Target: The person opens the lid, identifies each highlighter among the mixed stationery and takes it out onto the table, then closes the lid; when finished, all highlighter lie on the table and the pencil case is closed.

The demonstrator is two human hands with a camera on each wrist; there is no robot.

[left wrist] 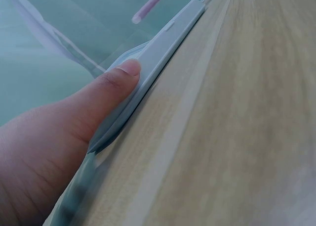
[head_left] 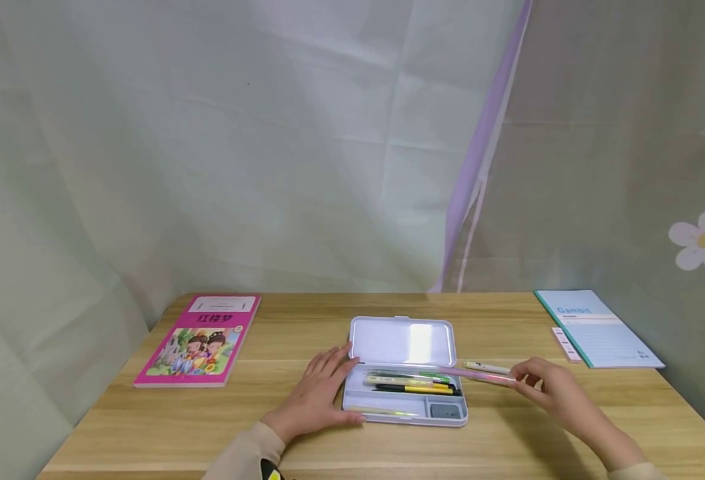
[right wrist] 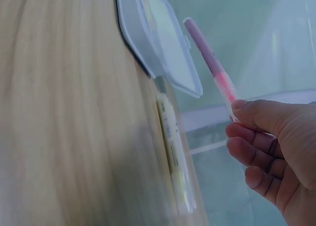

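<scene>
Pink and glossy, the pen (head_left: 478, 375) takes the eye first in the head view, held nearly level by one end in the right hand (head_left: 558, 395), its other end reaching over the right side of the pale pencil case (head_left: 388, 402); that lid stands open, pens and a grey eraser (head_left: 445, 411) inside, and a pale pen (head_left: 486, 367) lies on the table (head_left: 304, 460) just beside. Over to the left hand (head_left: 319, 385): fingers out straight and slightly spread along the case's left side, thumb at the near corner. Now the left wrist view, where the thumb lies flat against the case's wall, the other fingers out of sight (no telling what they're doing from here), and the pink pen's free end hangs clear above the case. And the right wrist view: thumb pressing the pen's end, the opposing fingertip mostly hidden, the remaining fingers loosely bent and holding nothing. It looks light, stiff plastic, a touch slippery, hardly fragile; such an end grip probably lets it tip or swivel, so the barrel's middle would be the steadier hold, while the case, likely thin and light, seems best steadied by its side wall.
</scene>
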